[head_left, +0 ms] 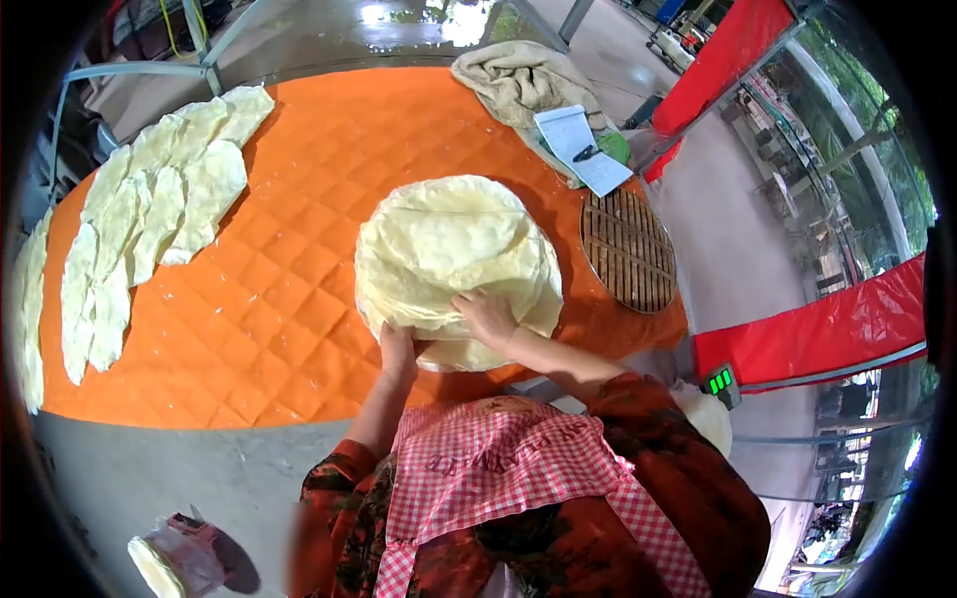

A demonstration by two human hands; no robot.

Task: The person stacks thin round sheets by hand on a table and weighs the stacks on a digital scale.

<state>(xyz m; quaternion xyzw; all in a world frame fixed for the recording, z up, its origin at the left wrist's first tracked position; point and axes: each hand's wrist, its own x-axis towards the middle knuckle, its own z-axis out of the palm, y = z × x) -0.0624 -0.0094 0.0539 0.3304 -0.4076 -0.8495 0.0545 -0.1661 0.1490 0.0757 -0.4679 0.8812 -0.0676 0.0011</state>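
Note:
A thick round stack of thin, pale flatbread sheets (449,239) lies in front of me on the orange cover (299,329). The top sheets are wrinkled and uneven. At the stack's near left edge, my left hand (399,349) is closed on the rim of the sheets, with its fingertips partly hidden. My right hand (486,317) rests on top near the front edge, its fingers spread against the upper sheet. Below both hands, the edge of a lower sheet shows separately from the ones above.
Overlapping flatbread sheets (150,209) lie at the left, with more at the far left edge. A round slatted rack (628,249) sits at the right. Behind it are a notebook (578,140) with a pen and a crumpled cloth (523,85). A bagged stack (174,558) stands on the floor.

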